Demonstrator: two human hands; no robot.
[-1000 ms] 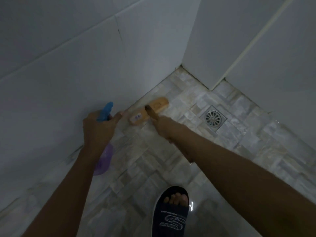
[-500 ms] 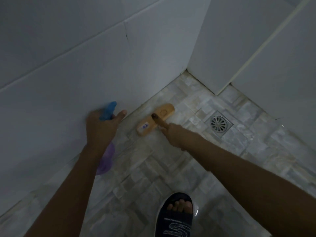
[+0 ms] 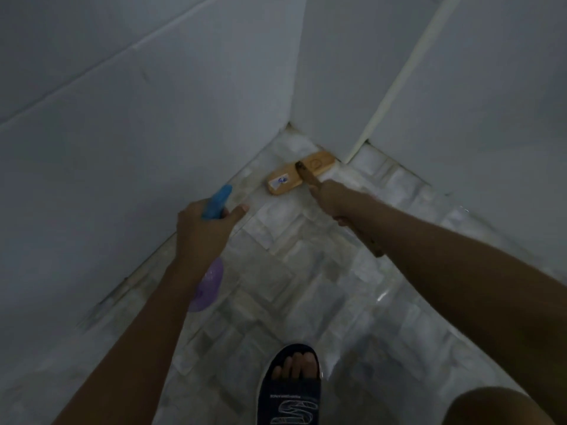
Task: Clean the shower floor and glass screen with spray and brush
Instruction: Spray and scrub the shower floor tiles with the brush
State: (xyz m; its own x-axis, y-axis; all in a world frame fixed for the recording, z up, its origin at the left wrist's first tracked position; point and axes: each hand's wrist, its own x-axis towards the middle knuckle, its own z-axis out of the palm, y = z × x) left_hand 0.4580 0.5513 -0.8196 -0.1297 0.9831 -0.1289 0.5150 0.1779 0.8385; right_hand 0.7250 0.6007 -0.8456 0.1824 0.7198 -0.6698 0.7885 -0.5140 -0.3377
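Observation:
My right hand (image 3: 333, 197) grips the handle of a wooden scrub brush (image 3: 299, 173), whose head lies on the stone-tile shower floor (image 3: 276, 271) close to the far corner where the walls meet. My left hand (image 3: 204, 231) is closed around a spray bottle (image 3: 216, 204) with a blue trigger head; its purple body (image 3: 208, 286) shows below my wrist. The bottle is held near the left wall, above the floor. The floor looks wet and glossy.
White tiled walls (image 3: 153, 133) close in on the left and the back. A pale vertical strip (image 3: 395, 87) runs down the back right wall. My foot in a dark slide sandal (image 3: 291, 388) stands at the bottom centre. A knee shows at the bottom right.
The brush has slid along the floor from beside the left wall into the far corner. The view shifted, and the floor drain is out of sight. My left hand holds the bottle as before.

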